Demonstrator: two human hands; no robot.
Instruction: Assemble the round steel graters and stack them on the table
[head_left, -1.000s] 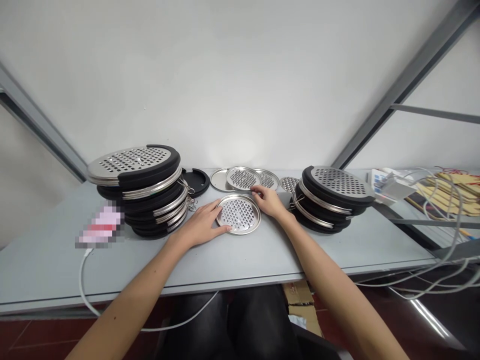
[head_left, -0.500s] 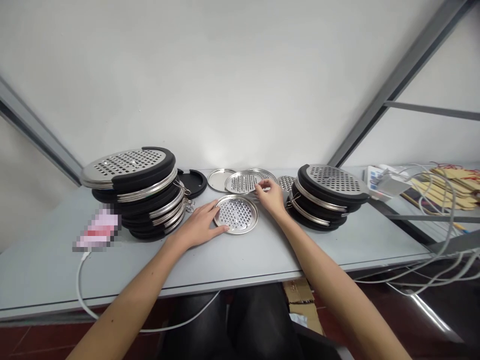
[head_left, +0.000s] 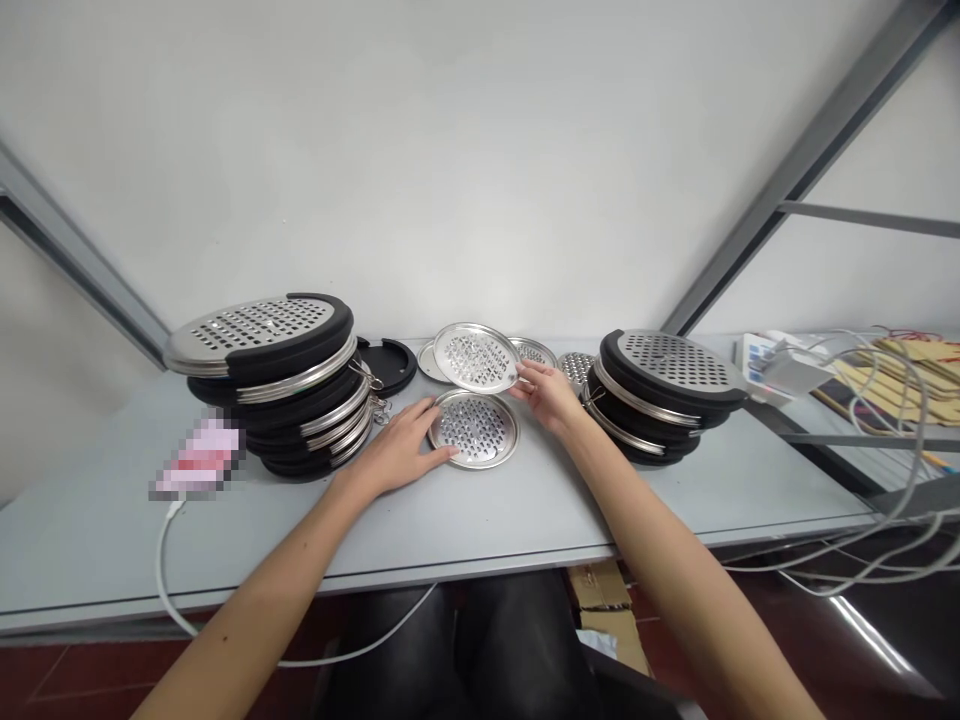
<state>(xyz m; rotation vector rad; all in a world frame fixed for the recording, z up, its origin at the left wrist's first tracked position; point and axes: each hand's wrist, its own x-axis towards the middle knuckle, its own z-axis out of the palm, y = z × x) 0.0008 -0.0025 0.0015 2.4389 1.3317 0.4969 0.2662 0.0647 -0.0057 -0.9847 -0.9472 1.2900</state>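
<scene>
Grey tabletop (head_left: 525, 500) bears two stacks flanking the right hand (head_left: 551, 397), its grip pinching a raised disc (head_left: 475, 358).

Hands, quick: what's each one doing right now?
Left: open, fingers on the near disc's rim.
Right: closed on the edge of a raised perforated disc.

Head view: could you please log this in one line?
left hand: touching near grater disc; right hand: gripping tilted grater disc; beside: left stack, right stack

Left hand (head_left: 406, 445) splayed open; right hand (head_left: 550, 395) closed in pinch.
</scene>
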